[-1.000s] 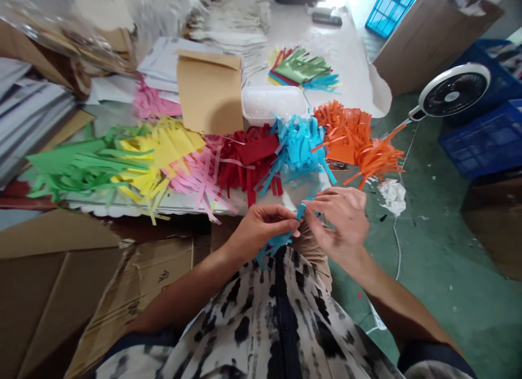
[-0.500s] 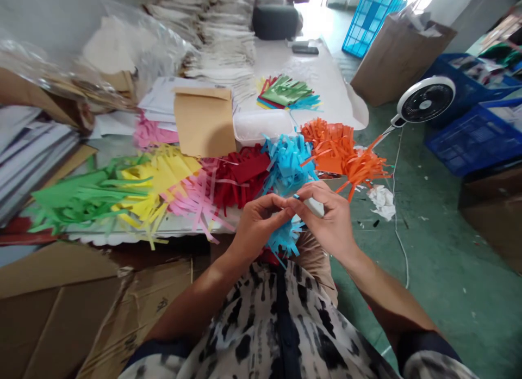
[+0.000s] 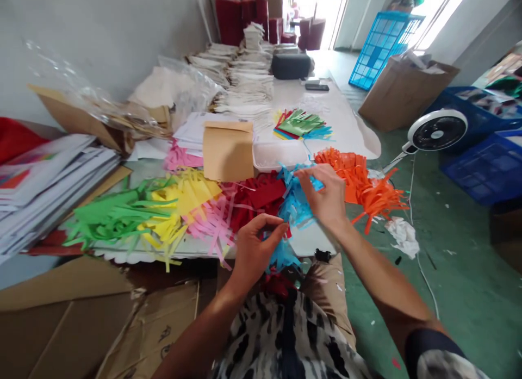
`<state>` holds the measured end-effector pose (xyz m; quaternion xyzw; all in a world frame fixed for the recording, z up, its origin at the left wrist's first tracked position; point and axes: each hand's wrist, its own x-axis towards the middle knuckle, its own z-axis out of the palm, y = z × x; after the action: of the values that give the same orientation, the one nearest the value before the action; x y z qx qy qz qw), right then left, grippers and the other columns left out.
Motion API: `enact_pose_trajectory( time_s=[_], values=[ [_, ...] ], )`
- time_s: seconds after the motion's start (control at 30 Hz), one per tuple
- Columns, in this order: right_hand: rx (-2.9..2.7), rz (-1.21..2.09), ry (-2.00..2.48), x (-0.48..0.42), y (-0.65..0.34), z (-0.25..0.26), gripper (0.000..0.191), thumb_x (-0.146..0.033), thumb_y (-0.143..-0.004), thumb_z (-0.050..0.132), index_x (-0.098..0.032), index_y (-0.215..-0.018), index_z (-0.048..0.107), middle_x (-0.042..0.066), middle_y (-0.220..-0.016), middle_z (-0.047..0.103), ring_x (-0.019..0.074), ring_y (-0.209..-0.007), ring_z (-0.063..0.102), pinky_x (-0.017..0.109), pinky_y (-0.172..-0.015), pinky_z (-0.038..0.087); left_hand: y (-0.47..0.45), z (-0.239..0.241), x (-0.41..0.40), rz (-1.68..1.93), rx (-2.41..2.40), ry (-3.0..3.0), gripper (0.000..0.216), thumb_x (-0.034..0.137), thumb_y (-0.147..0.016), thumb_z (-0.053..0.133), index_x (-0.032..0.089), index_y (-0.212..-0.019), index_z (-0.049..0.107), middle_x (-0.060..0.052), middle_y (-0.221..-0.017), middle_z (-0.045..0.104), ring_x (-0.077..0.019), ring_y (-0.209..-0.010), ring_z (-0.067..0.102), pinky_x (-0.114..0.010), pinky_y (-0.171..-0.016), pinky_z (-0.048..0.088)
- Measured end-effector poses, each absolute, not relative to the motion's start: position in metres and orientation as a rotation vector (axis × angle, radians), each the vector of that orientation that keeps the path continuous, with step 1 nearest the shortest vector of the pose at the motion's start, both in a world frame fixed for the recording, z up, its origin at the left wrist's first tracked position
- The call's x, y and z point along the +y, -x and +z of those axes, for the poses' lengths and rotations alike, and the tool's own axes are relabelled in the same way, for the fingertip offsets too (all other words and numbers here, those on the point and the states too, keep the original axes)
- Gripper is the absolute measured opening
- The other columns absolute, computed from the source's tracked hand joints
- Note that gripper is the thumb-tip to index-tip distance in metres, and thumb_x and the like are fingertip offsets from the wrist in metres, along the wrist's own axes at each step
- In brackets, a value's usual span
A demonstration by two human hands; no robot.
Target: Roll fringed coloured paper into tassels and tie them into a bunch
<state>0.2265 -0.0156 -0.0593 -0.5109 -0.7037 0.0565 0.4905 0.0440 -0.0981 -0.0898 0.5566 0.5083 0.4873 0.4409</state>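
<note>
Just below centre, the left hand (image 3: 255,251) pinches blue fringe (image 3: 281,258), likely feather-light and tearable, best held up top; right hand's (image 3: 329,197) grip, can't tell!

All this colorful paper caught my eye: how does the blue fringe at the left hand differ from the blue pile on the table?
The blue fringe hangs below the left hand, over the lap; the blue pile lies on the table, under the right hand. The blue pile shows as a bigger patch than the blue fringe, though hands partly hide both. Both are light blue and cut into strips.
</note>
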Motion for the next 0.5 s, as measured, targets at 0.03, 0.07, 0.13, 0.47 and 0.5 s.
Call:
enact_pose_trajectory(
  time_s=[0.03, 0.07, 0.13, 0.47, 0.5],
  values=[
    [-1.777, 0.091, 1.330, 0.007, -0.228, -0.059, 0.028, -0.039, -0.106, 0.056, -0.024, -0.099, 0.079, 0.006, -0.101, 0.080, 0.0238, -0.102, 0.069, 0.039, -0.098, 0.048, -0.040, -0.089, -0.097, 1.189, 1.234, -1.338, 0.019, 0.037, -0.088, 0.082, 0.019, -0.090, 0.075, -0.001, -0.081, 0.075, -0.0150, -0.077, 0.068, -0.025, -0.073, 0.050],
    [-1.855, 0.059, 1.473, 0.029, -0.230, -0.058, 0.030, -0.038, -0.107, 0.053, -0.024, -0.103, 0.079, 0.007, -0.106, 0.080, 0.0242, -0.106, 0.070, 0.039, -0.102, 0.047, -0.037, -0.088, -0.097, 1.174, 1.202, -1.290, 0.022, 0.038, -0.087, 0.082, 0.019, -0.096, 0.075, 0.000, -0.081, 0.075, -0.0153, -0.077, 0.069, -0.025, -0.073, 0.050],
    [-2.032, 0.019, 1.872, 0.072, -0.231, -0.059, 0.034, -0.040, -0.107, 0.050, -0.025, -0.114, 0.080, 0.008, -0.118, 0.080, 0.0272, -0.119, 0.067, 0.042, -0.106, 0.044, -0.031, -0.085, -0.096, 1.175, 1.153, -1.197, 0.036, 0.038, -0.086, 0.084, 0.021, -0.115, 0.072, 0.000, -0.082, 0.075, -0.0152, -0.077, 0.070, -0.024, -0.072, 0.050],
    [-2.115, 0.079, 2.191, 0.145, -0.209, -0.069, 0.028, -0.020, -0.088, 0.065, -0.014, -0.109, 0.082, 0.021, -0.117, 0.078, 0.0353, -0.118, 0.068, 0.053, -0.110, 0.039, -0.011, -0.083, -0.095, 1.149, 1.081, -0.949, 0.028, 0.043, -0.085, 0.085, 0.019, -0.096, 0.080, -0.006, -0.095, 0.080, -0.0197, -0.088, 0.076, -0.027, -0.078, 0.058],
    [-2.113, 0.068, 2.190, 0.144, -0.209, -0.070, 0.028, -0.020, -0.090, 0.062, -0.016, -0.110, 0.082, 0.020, -0.118, 0.078, 0.0349, -0.118, 0.067, 0.053, -0.110, 0.039, -0.010, -0.085, -0.096, 1.168, 1.071, -0.932, 0.026, 0.042, -0.084, 0.086, 0.019, -0.094, 0.079, -0.005, -0.098, 0.080, -0.0202, -0.090, 0.077, -0.028, -0.080, 0.059]
  ],
)
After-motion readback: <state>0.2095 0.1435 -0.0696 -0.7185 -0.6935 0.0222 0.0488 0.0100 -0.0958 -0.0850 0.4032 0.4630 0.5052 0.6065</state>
